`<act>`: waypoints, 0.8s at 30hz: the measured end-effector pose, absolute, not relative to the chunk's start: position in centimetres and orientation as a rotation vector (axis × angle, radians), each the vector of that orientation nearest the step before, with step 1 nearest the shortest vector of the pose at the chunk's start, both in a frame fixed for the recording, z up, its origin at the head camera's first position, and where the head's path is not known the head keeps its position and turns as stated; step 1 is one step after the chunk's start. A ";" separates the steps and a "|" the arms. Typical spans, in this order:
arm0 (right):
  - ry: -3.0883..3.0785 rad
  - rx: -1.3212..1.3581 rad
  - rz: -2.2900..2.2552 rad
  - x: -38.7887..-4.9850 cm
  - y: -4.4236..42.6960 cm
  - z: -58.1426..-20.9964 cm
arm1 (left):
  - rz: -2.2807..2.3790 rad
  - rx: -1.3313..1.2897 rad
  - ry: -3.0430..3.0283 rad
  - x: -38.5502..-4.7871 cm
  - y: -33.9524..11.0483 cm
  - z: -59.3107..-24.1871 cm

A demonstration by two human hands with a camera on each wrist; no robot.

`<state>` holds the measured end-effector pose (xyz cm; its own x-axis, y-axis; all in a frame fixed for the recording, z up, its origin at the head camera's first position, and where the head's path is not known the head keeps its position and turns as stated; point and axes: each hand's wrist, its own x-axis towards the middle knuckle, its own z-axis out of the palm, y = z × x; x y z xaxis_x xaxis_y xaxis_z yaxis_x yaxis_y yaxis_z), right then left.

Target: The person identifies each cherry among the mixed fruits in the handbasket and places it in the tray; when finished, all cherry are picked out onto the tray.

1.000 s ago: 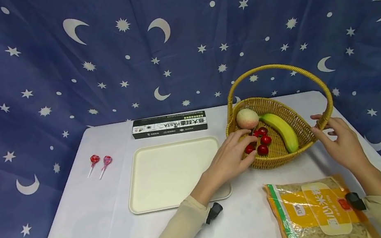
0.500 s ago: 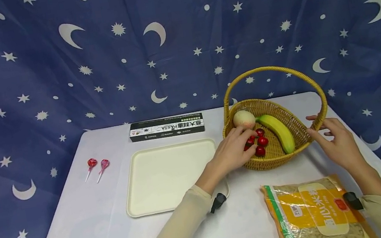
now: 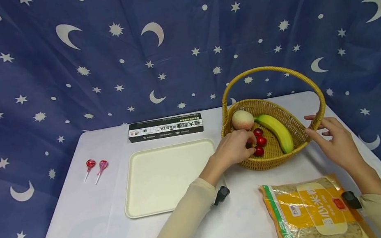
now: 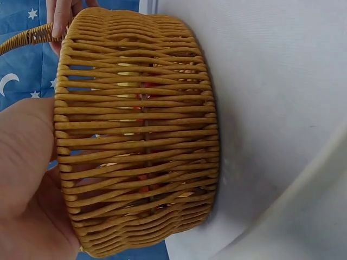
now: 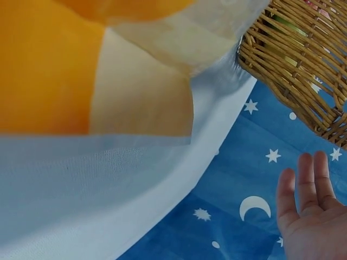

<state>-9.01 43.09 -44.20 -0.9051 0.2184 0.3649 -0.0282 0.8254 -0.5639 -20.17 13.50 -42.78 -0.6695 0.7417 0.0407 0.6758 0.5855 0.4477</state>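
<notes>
A wicker basket with a tall handle stands at the back right, holding a peach, a banana and several red cherries. My left hand reaches over the basket's left rim. Its fingers curl and pinch at a cherry on the left of the bunch, mostly hidden beneath them. In the left wrist view the woven side blocks the fingertips. At the right end of the rim, my right hand holds the foot of the handle between thumb and fingers; several fingers extend outward in the right wrist view.
A cream tray lies left of the basket, with a black pasta box behind it. Two lollipops lie at the far left. An orange bag of noodles sits in front of the basket, under the right forearm.
My left hand has moved a little deeper into the basket, and its fingers have curled in over the left cherries. The right hand stays at the handle. The head view has shifted slightly.
</notes>
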 end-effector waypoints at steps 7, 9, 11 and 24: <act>-2.592 -0.154 0.818 -9.0 43.0 -44.1 | 0.504 1.171 2.617 -20.7 14.4 -42.2; -2.596 -0.156 0.820 -9.0 43.0 -44.0 | 0.480 1.160 2.598 -20.9 14.5 -42.0; -2.597 -0.157 0.823 -9.0 43.0 -44.0 | 0.461 1.142 2.582 -21.0 14.7 -41.9; -2.583 -0.145 0.834 -8.9 43.2 -44.3 | 0.364 1.094 2.498 -21.6 15.3 -41.6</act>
